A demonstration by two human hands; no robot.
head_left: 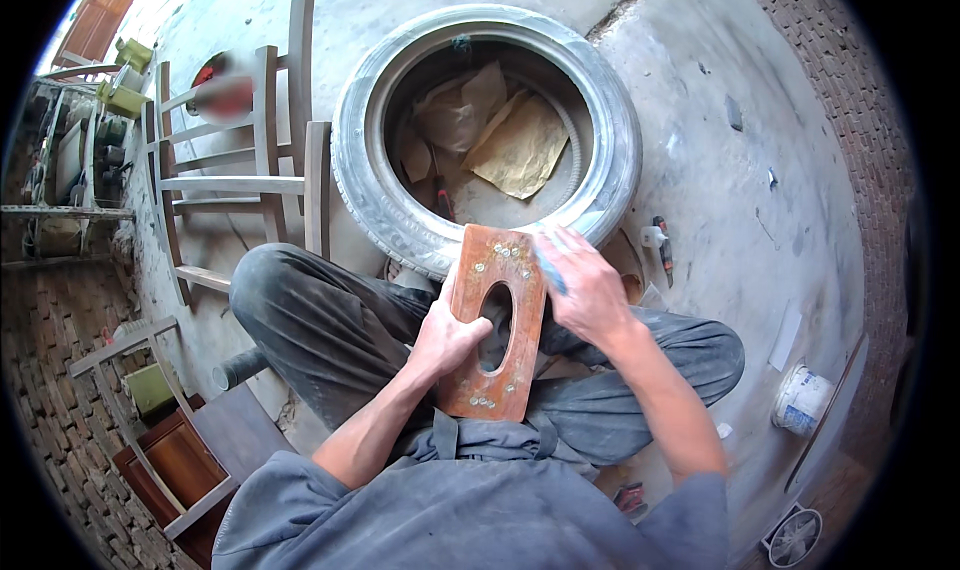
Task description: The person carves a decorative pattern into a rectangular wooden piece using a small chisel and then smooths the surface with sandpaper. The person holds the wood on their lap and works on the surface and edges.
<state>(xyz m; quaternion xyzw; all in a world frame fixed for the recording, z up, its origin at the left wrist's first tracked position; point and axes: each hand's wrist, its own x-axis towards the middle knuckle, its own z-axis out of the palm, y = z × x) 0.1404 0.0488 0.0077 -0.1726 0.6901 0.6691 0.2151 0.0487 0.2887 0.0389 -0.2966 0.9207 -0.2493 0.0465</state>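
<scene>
A reddish-brown wooden board [528, 320] with a long oval opening and inlaid pale ornaments near both ends is held upright over my lap. My left hand [445, 340] grips its left side, the thumb hooked at the opening. Against the upper right edge, my right hand [590, 295] presses a small bluish piece [551, 273], possibly an abrasive pad, with its fingers bent over it. The board's upper end overlaps the near rim of a dusty tyre [362, 170] lying flat on the floor.
Inside the tyre lie tan paper sheets [522, 148] and a red-handled tool [444, 200]. A wooden chair frame [235, 185] stands left. Right of the tyre are a dark tool [664, 250] and a white bucket [803, 400]. A green shelf item [150, 390] sits lower left.
</scene>
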